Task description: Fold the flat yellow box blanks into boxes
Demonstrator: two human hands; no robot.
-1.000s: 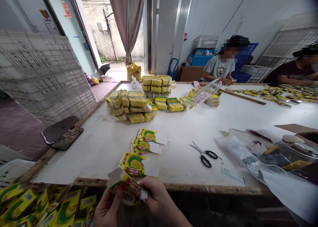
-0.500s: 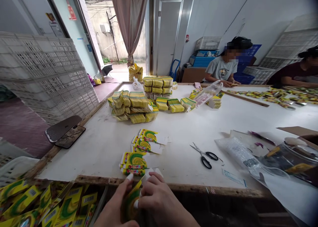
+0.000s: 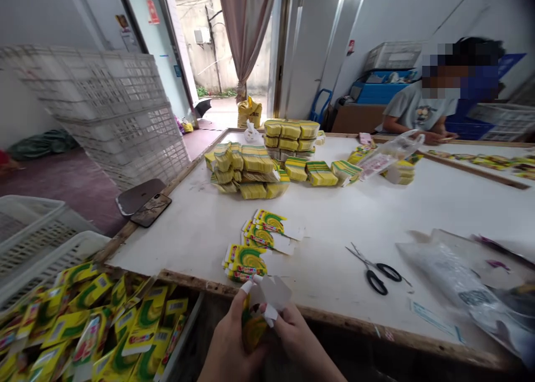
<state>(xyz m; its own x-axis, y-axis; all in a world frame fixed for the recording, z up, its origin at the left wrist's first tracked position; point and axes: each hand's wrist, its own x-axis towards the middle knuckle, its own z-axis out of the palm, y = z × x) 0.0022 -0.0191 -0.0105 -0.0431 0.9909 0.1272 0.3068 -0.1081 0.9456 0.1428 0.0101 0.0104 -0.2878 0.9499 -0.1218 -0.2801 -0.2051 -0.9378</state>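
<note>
My left hand (image 3: 229,343) and my right hand (image 3: 298,340) are closed together on one small yellow-and-green carton (image 3: 254,320), held below the near edge of the white table (image 3: 334,220). Its white flaps (image 3: 273,293) stick up between my fingertips. Just beyond them, flat yellow-green cartons (image 3: 246,259) lie in small piles on the table, with more of these piles (image 3: 267,228) a little farther back.
A crate of finished cartons (image 3: 96,326) sits low on my left. Bundled stacks (image 3: 254,170) stand at the table's middle back. Scissors (image 3: 374,267) and clear plastic bags (image 3: 455,287) lie to the right. Two phones (image 3: 144,203) rest on the left edge. A person (image 3: 422,109) sits across the table.
The view has swung left and down. My hands turned the carton upright and its white flaps now stand open between my fingers.
</note>
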